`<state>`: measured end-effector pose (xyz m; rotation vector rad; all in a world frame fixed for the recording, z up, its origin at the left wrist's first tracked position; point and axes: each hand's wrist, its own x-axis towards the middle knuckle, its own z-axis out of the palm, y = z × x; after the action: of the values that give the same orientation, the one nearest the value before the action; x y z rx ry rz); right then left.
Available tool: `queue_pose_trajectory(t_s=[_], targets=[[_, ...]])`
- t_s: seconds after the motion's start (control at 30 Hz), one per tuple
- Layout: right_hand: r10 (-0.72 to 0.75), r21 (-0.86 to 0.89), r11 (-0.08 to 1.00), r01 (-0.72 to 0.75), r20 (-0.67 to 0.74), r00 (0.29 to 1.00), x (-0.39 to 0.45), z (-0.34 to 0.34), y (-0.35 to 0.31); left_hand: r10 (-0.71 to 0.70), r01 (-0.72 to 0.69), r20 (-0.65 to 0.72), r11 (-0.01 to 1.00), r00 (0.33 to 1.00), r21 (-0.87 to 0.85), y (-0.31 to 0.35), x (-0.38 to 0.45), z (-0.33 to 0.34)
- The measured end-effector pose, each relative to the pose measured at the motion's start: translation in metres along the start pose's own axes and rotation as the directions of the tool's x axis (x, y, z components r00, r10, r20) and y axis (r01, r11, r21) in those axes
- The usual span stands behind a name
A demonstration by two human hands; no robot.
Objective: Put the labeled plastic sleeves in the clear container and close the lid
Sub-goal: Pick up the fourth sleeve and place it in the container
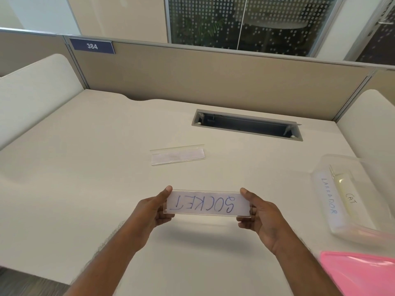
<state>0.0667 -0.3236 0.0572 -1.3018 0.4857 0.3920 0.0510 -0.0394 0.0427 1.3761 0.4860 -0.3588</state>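
Both hands hold a clear plastic sleeve (207, 204) with a paper reading "SOCKET", raised above the desk near its front. My left hand (157, 209) pinches its left end and my right hand (259, 214) pinches its right end. A second sleeve (177, 155) lies flat on the desk further back, its label face not readable. The clear container (316, 174) stands open at the right and holds two sleeves marked "LABRADOR" (329, 196) and "CAT" (350, 199). A pink lid (359, 272) lies at the front right corner.
A cream desk (85, 167) with a recessed cable tray (248, 124) at the back. Beige partition walls (213, 77) close off the back and sides. The desk's front edge drops off at the lower left.
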Motion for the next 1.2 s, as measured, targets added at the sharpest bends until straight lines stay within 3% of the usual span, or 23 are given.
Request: queue_pose_trajectory(t_s=[0.2, 0.37, 0.47, 0.67, 1.0, 1.2], targets=[[0.015, 0.11, 0.994, -0.015, -0.006, 1.0, -0.004, 0.003, 0.007, 0.052, -0.055, -0.02, 0.985, 0.998, -0.161, -0.01, -0.004, 0.011], [0.036, 0.276, 0.961, -0.033, -0.006, 0.999, -0.009, 0.02, 0.015, 0.024, -0.021, 0.036, 0.996, 0.999, -0.087, -0.022, -0.016, 0.044], [0.039, 0.289, 0.956, -0.041, 0.014, 0.999, -0.012, 0.033, 0.021, 0.045, -0.043, 0.07, 0.998, 0.997, -0.041, -0.024, -0.023, 0.065], [0.014, 0.166, 0.986, -0.031, 0.103, 0.995, -0.024, 0.05, 0.032, 0.129, -0.133, -0.048, 0.988, 0.99, -0.081, -0.017, -0.028, 0.09], [0.005, -0.062, 0.998, 0.007, 0.184, 0.983, -0.033, 0.055, 0.031, 0.089, -0.117, -0.206, 0.985, 0.974, -0.128, -0.009, -0.025, 0.082], [-0.122, -0.23, 0.964, 0.135, 0.07, 0.99, -0.034, 0.048, 0.028, 0.107, -0.105, -0.188, 0.994, 0.976, 0.021, -0.002, -0.023, 0.068]])
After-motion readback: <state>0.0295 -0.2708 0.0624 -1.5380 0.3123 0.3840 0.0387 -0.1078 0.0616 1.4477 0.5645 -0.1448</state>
